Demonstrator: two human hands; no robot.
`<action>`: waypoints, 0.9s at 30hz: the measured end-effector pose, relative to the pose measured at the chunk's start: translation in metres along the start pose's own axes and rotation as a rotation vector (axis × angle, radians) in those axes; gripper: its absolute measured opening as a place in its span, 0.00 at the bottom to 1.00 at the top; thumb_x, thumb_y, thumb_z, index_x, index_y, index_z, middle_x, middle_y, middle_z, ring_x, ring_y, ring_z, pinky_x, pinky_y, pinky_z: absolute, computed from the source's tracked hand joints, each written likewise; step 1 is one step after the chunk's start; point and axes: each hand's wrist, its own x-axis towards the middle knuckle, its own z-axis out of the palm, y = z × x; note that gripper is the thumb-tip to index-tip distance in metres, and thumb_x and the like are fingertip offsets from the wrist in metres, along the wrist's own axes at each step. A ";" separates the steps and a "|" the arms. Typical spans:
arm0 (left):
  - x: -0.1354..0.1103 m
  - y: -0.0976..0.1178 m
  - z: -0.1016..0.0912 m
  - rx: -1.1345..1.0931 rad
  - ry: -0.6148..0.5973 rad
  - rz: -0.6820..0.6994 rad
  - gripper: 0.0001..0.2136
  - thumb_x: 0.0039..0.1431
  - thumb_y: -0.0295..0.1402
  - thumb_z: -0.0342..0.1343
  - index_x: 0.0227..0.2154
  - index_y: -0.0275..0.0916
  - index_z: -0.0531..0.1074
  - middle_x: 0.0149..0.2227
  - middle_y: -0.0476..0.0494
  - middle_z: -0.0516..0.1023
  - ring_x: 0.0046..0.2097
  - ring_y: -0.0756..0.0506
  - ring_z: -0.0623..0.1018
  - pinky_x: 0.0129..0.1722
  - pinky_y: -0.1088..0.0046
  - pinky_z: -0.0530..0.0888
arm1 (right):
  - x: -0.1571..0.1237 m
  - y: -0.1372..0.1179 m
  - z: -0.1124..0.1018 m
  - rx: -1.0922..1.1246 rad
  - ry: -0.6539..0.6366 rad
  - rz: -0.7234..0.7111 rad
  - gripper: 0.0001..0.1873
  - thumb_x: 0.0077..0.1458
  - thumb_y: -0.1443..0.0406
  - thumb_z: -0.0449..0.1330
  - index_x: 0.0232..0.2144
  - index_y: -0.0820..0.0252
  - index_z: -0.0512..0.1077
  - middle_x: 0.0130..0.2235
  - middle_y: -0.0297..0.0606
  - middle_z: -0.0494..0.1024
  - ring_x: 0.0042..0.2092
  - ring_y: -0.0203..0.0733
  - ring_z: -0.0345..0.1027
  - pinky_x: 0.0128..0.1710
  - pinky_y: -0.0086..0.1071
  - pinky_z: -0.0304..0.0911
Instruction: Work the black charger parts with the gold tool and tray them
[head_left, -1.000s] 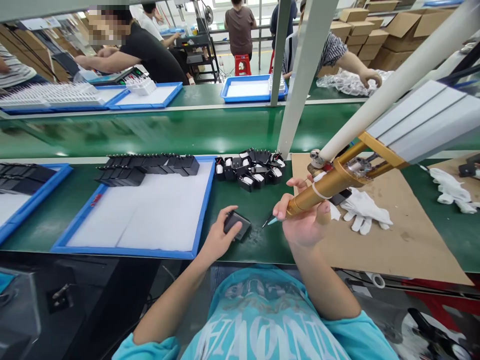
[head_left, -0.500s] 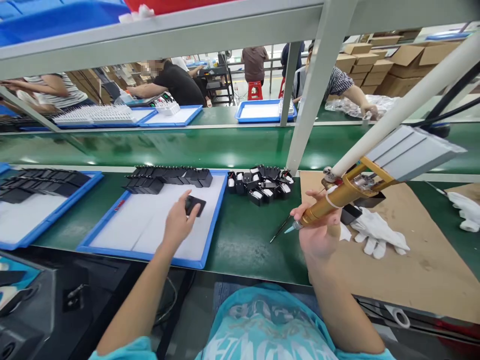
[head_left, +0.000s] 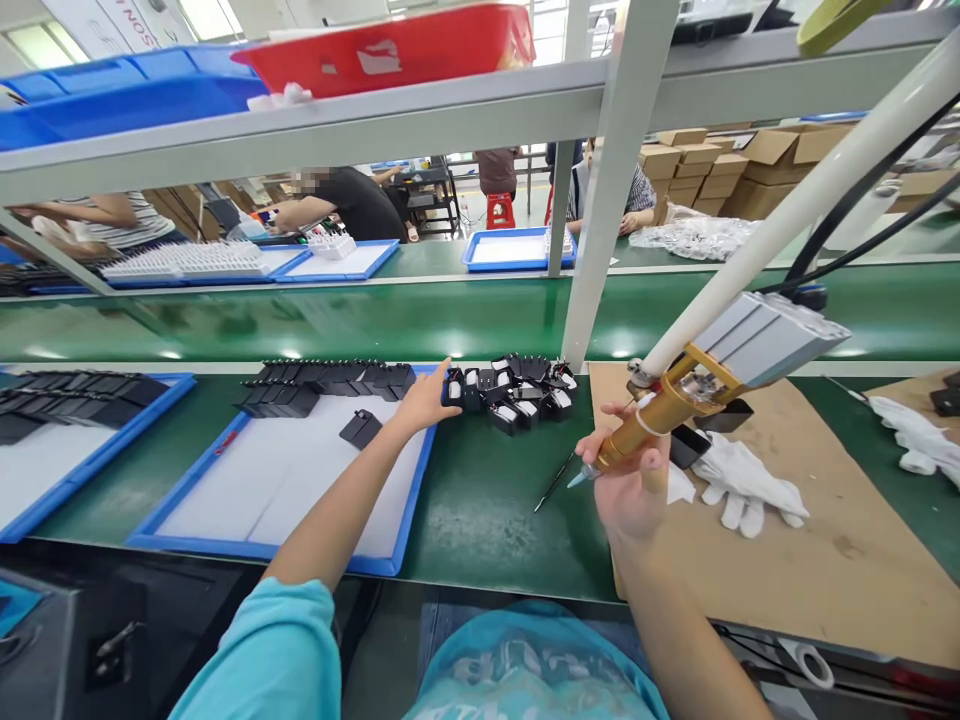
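My left hand point(head_left: 424, 402) reaches to the left end of a cluster of small black cases with white parts point(head_left: 517, 385). Its thumb and index finger are spread on either side of the end case point(head_left: 454, 388); whether they touch it I cannot tell. A single black box point(head_left: 361, 428) lies on the white lining of a blue-rimmed tray point(head_left: 397, 535), below rows of black boxes point(head_left: 322, 382). In my right hand point(head_left: 631, 485), fingers wrap round a gold dispensing gun point(head_left: 651, 425) with a light-blue nozzle tip, pointing down to the left.
A thin dark tool point(head_left: 553, 484) lies near the nozzle. White gloves point(head_left: 750, 480) and dark open cases point(head_left: 688, 446) rest on brown cardboard point(head_left: 840, 560). Another tray of black boxes point(head_left: 79, 395) stands at left. A pale post point(head_left: 604, 200) rises behind the cluster; co-workers sit beyond.
My left hand has let go of the black box, which now lies on the tray, and moved right to the case cluster. My right hand still holds the dispensing gun. The view has tilted up.
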 end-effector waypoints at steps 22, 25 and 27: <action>-0.173 0.068 0.027 -0.566 -0.405 -0.084 0.45 0.49 0.35 0.65 0.67 0.45 0.47 0.58 0.37 0.68 0.54 0.41 0.73 0.56 0.62 0.69 | -0.005 -0.005 0.011 -0.111 -0.038 0.051 0.21 0.55 0.50 0.59 0.48 0.49 0.66 0.46 0.36 0.73 0.26 0.33 0.70 0.32 0.38 0.73; -0.174 0.073 0.034 -0.584 -0.399 -0.053 0.40 0.50 0.36 0.66 0.65 0.46 0.54 0.59 0.38 0.67 0.59 0.38 0.70 0.58 0.59 0.68 | -0.004 -0.007 0.017 -0.072 -0.057 0.100 0.22 0.56 0.49 0.58 0.49 0.49 0.67 0.44 0.36 0.74 0.22 0.30 0.65 0.24 0.33 0.68; -0.177 0.076 0.038 -0.574 -0.346 -0.055 0.35 0.52 0.35 0.64 0.63 0.47 0.58 0.59 0.39 0.68 0.59 0.39 0.70 0.59 0.59 0.68 | -0.006 -0.008 0.021 -0.053 -0.065 0.126 0.23 0.56 0.48 0.57 0.50 0.49 0.66 0.44 0.36 0.74 0.21 0.28 0.64 0.22 0.32 0.66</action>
